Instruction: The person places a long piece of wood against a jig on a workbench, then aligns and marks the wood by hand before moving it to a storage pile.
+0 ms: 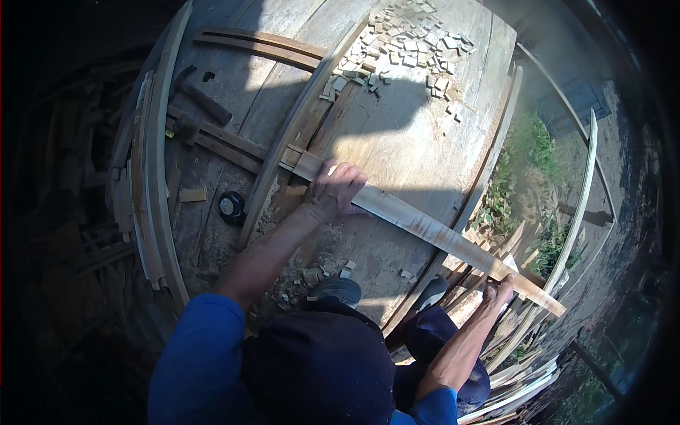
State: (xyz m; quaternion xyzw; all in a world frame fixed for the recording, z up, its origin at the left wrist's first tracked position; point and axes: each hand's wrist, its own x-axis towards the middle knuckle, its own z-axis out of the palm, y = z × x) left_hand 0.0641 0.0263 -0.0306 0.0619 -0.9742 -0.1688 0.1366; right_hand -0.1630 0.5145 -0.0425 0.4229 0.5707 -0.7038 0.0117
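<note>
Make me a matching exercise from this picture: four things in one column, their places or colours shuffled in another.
Column one:
1. Left hand
2. Wood scraps
3. Right hand
4. Sleeves

Column two:
A. On the plank, towards its lower right end in the picture
B. Blue
C. On the plank, towards its upper left end
D. Strewn over the table

Right pairs: 1-C, 2-D, 3-A, 4-B.

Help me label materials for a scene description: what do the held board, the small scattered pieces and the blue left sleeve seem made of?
Board: likely bare wood, judging by its brown, grain-like streaks. Scattered pieces: probably raw wood offcuts, being pale, matte and squarish. Blue sleeve: seemingly matte fabric, soft-edged; the fibre can't be told.
</note>
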